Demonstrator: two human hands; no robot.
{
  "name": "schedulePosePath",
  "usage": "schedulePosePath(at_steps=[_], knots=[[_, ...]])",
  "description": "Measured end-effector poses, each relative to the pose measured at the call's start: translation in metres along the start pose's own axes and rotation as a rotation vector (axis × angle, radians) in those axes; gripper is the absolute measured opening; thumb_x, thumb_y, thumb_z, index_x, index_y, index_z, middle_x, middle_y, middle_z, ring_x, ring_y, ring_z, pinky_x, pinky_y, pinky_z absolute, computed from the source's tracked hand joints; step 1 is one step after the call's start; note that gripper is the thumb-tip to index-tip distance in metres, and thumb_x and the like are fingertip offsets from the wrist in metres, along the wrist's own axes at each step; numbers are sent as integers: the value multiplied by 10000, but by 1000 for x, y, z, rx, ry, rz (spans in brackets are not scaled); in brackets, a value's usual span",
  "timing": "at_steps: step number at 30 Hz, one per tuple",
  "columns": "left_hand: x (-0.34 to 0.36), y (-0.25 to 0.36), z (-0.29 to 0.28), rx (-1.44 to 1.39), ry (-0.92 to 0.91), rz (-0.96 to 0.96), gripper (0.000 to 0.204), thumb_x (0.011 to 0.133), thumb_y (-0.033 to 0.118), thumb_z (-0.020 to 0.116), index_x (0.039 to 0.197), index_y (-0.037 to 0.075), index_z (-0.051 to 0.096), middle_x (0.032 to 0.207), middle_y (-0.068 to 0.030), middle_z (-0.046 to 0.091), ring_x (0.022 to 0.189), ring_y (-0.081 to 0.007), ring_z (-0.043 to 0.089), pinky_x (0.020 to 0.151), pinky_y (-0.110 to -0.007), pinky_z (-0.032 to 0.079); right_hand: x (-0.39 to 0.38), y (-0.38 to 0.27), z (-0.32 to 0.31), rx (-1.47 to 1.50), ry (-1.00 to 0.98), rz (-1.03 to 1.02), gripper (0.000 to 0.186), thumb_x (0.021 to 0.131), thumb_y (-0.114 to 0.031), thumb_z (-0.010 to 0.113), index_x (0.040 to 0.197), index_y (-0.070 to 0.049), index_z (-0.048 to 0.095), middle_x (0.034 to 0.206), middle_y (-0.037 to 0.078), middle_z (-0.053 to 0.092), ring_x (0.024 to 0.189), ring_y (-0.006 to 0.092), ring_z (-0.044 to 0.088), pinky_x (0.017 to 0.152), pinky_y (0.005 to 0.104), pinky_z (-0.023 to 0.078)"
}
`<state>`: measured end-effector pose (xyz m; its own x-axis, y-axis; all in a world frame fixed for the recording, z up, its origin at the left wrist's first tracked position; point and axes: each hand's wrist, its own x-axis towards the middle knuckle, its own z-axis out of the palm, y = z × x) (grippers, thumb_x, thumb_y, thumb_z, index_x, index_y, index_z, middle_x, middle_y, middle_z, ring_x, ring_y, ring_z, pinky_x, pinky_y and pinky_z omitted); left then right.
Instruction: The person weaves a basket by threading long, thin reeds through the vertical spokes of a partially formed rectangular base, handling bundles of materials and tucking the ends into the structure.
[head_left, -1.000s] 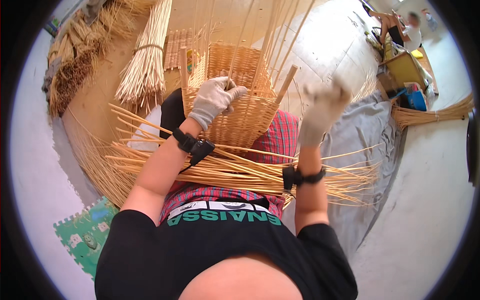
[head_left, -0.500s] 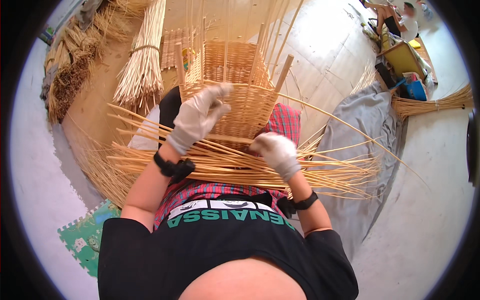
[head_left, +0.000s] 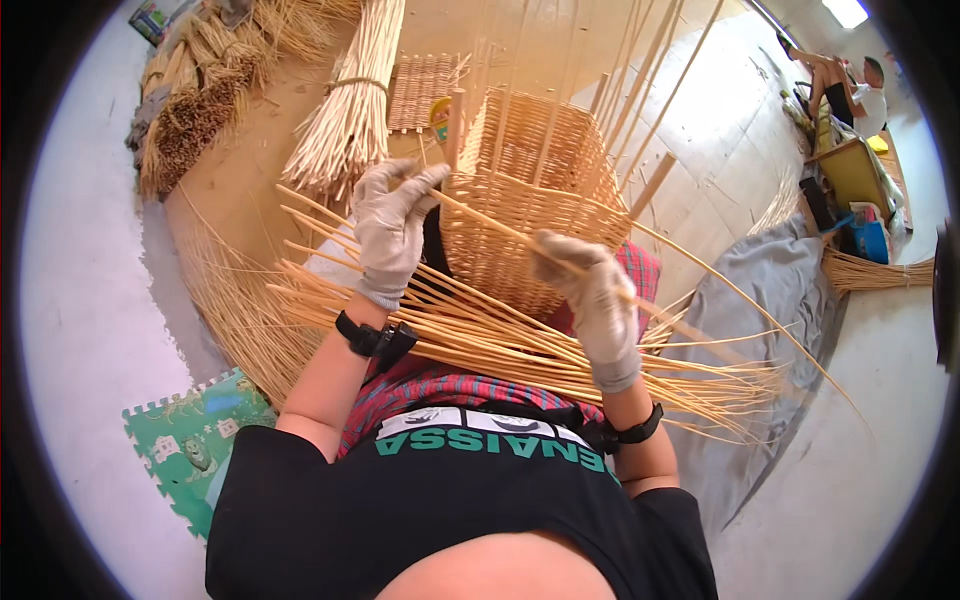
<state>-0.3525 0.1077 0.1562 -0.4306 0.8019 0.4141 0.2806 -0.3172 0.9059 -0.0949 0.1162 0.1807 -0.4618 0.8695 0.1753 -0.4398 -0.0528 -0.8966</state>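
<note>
Currently, loose wicker rods (head_left: 500, 347) are lying nearest, across the lap. Beyond, the gloved left hand (head_left: 388, 232) is pinching a single rod (head_left: 488, 219) between thumb and fingertips; the gloved right hand (head_left: 602, 305) is meeting it farther right, finger closure impossible to tell through blur. An open-topped wicker basket (head_left: 500, 262) is sitting just past the rod; a tied bundle (head_left: 350, 105) is lying far left.

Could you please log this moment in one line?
left hand: pinching rod; right hand: on same rod; basket: ahead; other rods: across lap
</note>
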Motion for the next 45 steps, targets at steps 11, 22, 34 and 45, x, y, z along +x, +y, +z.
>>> schedulePosePath(at_steps=[11, 22, 34, 45], knots=[[14, -27, 7, 95, -80, 18, 684, 911, -1, 720, 1518, 112, 425, 1289, -132, 669, 1131, -242, 668, 975, -360, 541, 21, 11, -57, -51, 541, -153, 191, 1068, -212, 554, 1082, -22, 561, 1072, 204, 721, 892, 311, 753, 727, 356, 656], [13, -29, 15, 45, -149, -295, 615, 918, -81, 672, 1483, 55, 470, 1269, -107, 660, 1120, -183, 641, 969, -316, 539, 31, 27, -79, -40, 380, 85, 202, 1041, -233, 616, 984, -67, 516, 1133, 238, 707, 920, 287, 746, 765, 362, 650], [21, -14, 22, 209, -154, -178, 545, 908, -42, 712, 1412, 85, 548, 1113, -78, 725, 946, -144, 684, 841, -293, 571, 33, 23, -104, 33, 368, 213, 187, 1042, -234, 616, 1004, -72, 531, 1108, 184, 720, 915, 253, 740, 761, 346, 639], [42, -15, 49, 213, -531, -611, 320, 1016, 371, 648, 1093, 61, 622, 797, -60, 668, 545, -111, 652, 461, -294, 523, 62, 3, -72, -302, 376, 41, 108, 1005, -137, 654, 1012, -38, 610, 1035, 120, 727, 925, 232, 743, 840, 351, 623]])
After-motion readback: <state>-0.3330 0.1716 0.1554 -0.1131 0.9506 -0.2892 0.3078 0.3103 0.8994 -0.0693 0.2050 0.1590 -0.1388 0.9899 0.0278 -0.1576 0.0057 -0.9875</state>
